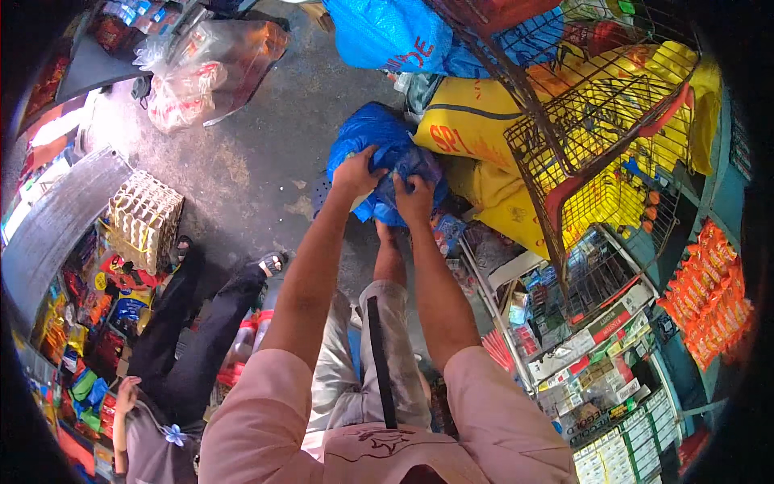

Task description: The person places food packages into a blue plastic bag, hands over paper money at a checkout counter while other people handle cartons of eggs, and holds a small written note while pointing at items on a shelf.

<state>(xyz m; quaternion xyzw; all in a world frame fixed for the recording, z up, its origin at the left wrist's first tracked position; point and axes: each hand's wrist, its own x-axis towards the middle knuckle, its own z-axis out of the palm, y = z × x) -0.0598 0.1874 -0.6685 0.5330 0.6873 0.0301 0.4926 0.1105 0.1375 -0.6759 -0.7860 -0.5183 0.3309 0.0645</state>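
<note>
A blue plastic bag (369,124) stands on the concrete floor in front of my feet, its upper part bunched and crinkled. My left hand (357,174) grips the near left side of its gathered plastic, thumb pointing inward. Close beside it, my right hand (414,196) pinches the same bag's folds with curled fingers. Both arms reach straight down. What the bag contains is hidden by the plastic. Against its right side rests a yellow woven sack (465,121) with red print.
A blue woven sack (387,36) lies at the back, near a wire basket (604,139). Clear plastic bag (205,72) sits far left. Egg trays (145,218) are stacked left, beside a seated person (157,417). A glass display case (580,363) holds cartons at right.
</note>
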